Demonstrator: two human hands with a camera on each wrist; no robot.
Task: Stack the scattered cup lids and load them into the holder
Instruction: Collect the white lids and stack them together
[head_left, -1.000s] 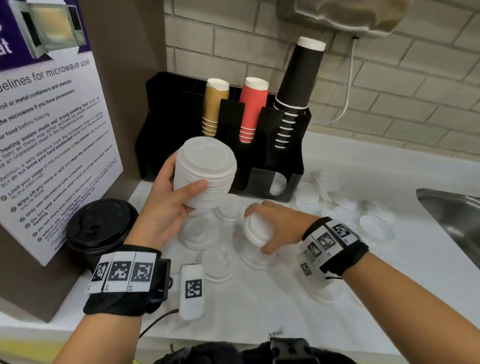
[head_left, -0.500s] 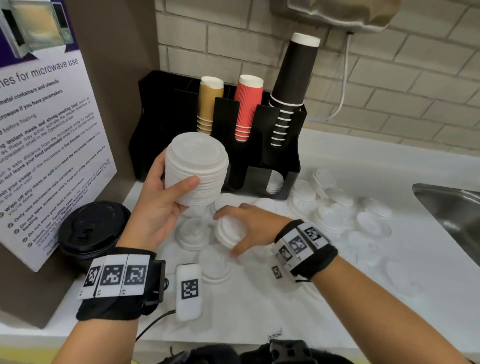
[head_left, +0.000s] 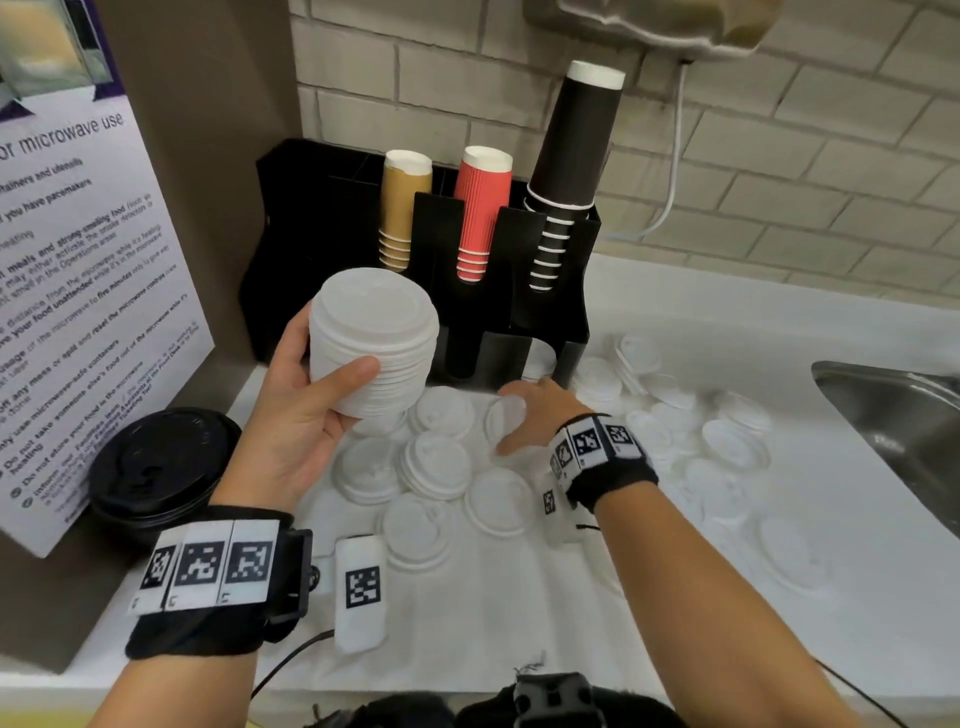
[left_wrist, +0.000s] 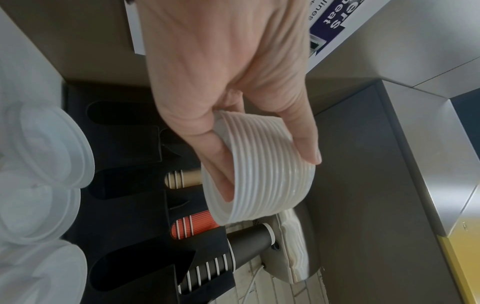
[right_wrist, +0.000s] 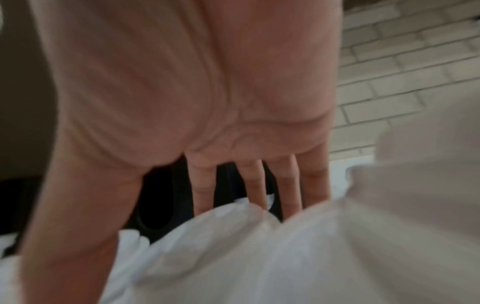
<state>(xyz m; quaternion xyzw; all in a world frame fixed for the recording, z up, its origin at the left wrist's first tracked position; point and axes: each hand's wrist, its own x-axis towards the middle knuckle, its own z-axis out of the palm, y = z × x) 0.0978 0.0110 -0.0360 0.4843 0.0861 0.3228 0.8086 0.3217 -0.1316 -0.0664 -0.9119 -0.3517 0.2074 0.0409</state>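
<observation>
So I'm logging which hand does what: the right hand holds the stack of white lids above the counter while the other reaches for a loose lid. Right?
Not quite: the left hand holds the stack of white lids, as the head view shows. The right hand reaches down to a loose lid on the counter.

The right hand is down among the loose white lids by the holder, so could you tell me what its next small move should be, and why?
Probably close the right hand on the loose lid beneath its fingers and lift it; the left hand holds the lid stack ready.
</observation>
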